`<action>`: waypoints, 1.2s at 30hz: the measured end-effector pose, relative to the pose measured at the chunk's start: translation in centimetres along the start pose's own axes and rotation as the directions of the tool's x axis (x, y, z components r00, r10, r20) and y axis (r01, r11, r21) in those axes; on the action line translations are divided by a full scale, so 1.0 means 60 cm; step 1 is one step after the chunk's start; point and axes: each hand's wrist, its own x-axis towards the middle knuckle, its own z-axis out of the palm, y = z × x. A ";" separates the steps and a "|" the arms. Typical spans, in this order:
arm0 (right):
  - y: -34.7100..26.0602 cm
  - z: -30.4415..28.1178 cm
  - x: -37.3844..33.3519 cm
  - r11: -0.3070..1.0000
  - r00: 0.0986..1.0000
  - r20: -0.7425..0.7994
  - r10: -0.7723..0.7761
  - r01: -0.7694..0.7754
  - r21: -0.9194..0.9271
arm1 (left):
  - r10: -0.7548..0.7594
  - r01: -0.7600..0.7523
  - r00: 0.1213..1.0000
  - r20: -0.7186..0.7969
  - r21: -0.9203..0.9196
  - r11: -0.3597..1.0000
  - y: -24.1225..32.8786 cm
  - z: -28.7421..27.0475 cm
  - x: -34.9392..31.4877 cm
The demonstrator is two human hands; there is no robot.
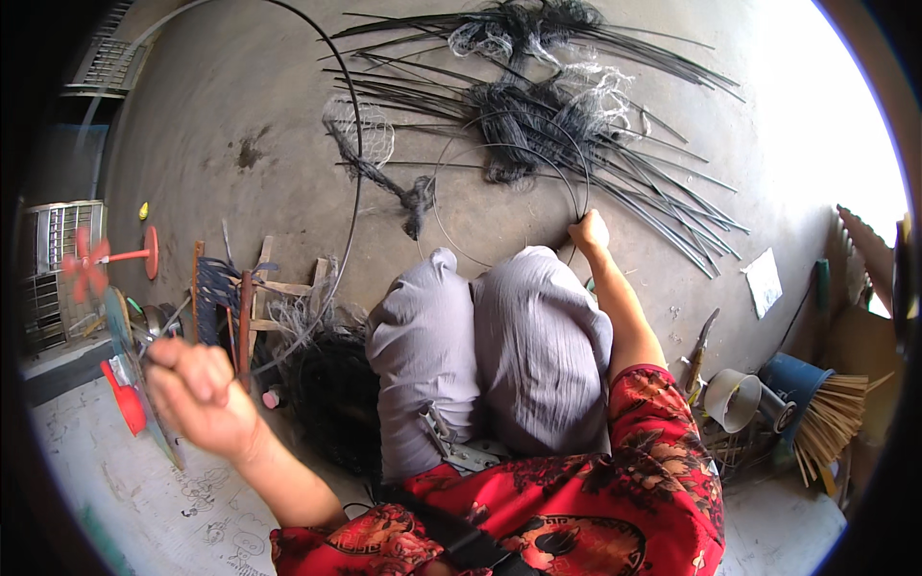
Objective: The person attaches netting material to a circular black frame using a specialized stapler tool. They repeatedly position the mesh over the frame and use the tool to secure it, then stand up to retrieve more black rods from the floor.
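My right hand [591, 233], out past my right knee, is closed round thin dark hoops [588, 173] that stand in front of my knees. On the left, my raised left hand [204, 392] has its fingers curled in. What it holds, if anything, I cannot make out. A large dark flexible strip [359, 144] arches over the floor at the left, and its lower end runs down toward my left hand; whether the hand grips it is unclear. Black netting [523, 125] with long dark rods lies on the floor ahead, with white netting among it.
Left of me are a small wooden frame [252, 317], a red fan [88, 261] and a table with drawings [206, 509]. A knife [706, 336], a white cup [732, 401] and a blue bucket [797, 379] beside wooden sticks [834, 418] stand at the right.
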 end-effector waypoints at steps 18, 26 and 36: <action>-0.309 -0.305 -0.069 0.451 0.584 -0.100 -0.805 0.714 0.536 | -0.383 0.383 0.923 0.029 -0.027 0.923 -0.264 0.073 0.086; 0.032 -0.195 0.118 0.899 0.892 -0.112 -0.438 0.433 -0.072 | -0.463 0.186 0.873 0.150 0.776 0.603 0.004 -0.082 -0.042; -0.023 -0.307 -0.032 0.480 0.915 -0.161 -0.371 0.337 0.810 | -0.813 0.106 0.579 -0.061 0.994 0.001 -0.213 -0.325 -0.485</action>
